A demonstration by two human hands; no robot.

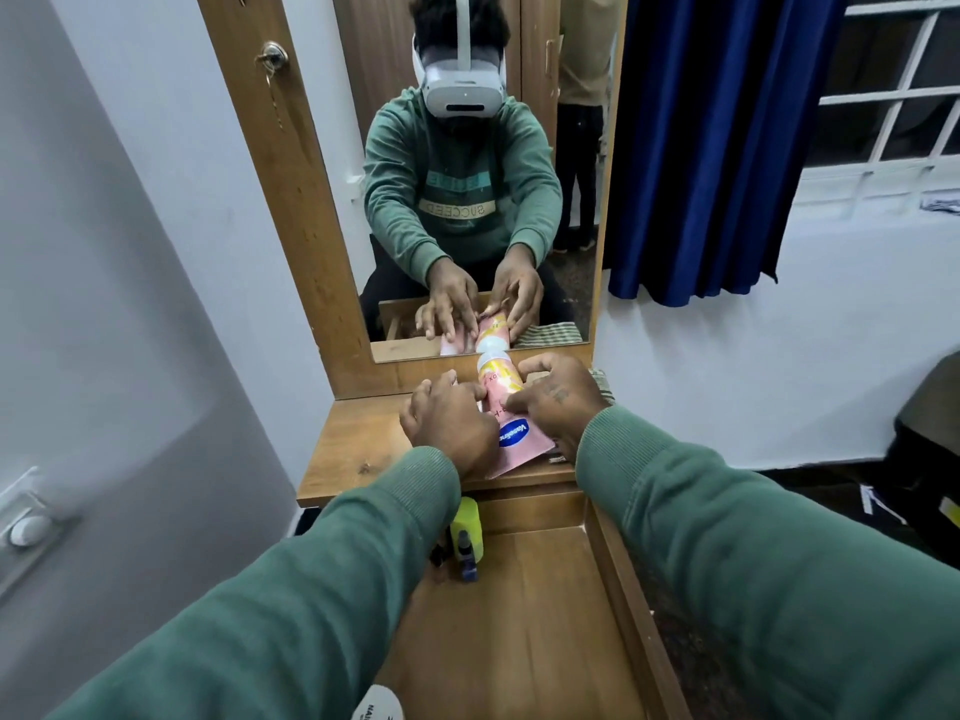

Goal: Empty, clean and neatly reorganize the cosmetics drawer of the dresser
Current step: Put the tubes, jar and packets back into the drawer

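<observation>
Pink tube (pixel 503 383) flat on the dresser top (pixel 353 449), white cap toward the mirror (pixel 467 200), flat end near the front edge, blue logo facing up. Clasped from the right by the right hand (pixel 563 402), thumb and forefinger curled round the body. Touched on its left edge by the bent fingertips of the left hand (pixel 447 426); gripping or merely pressing, cannot tell. Hands close together, the tube between them. Just behind the right hand, on the top by the mirror frame, a checked cloth (pixel 602 379). Below the top, the drawer (pixel 545 615) pulled out, wood floor showing. At its back, partly hidden by the left sleeve (pixel 322 589), a yellow bottle (pixel 466 517) with a small blue bottle (pixel 467 561) just in front of it, touching or nearly so. At the bottom edge, a white item (pixel 376 706) cut off by the frame, kind unclear. In the mirror, the same hands and tube reflected. To the right, a blue curtain (pixel 717 148) beside a barred window (pixel 909 96).
</observation>
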